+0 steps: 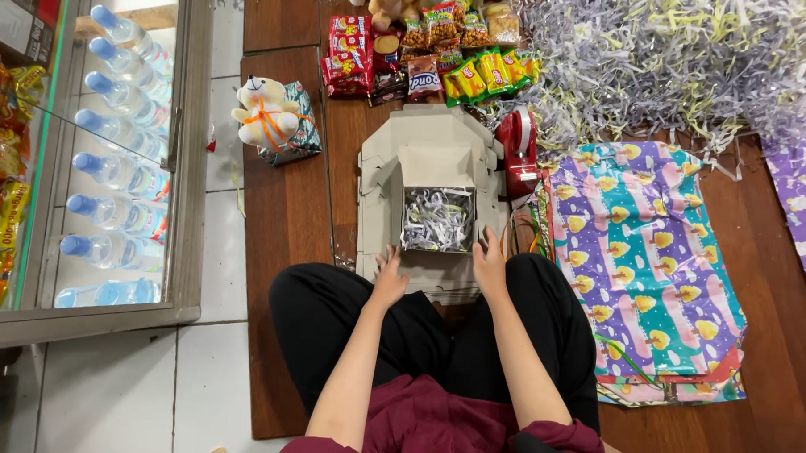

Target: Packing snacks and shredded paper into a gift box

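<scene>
Filling of the open cardboard box (pixel 439 179) with paper shreds (pixel 437 219) is judged under way. Left hand (pixel 388 280) and right hand (pixel 490 261) rest open, clamped on nothing, at its near corners; more filling seems called for.

A small shop: glass cabinet (pixel 187 156) of bottled water (pixel 121 127), snack packets (pixel 427 53), gift wrap (pixel 643 253).
</scene>
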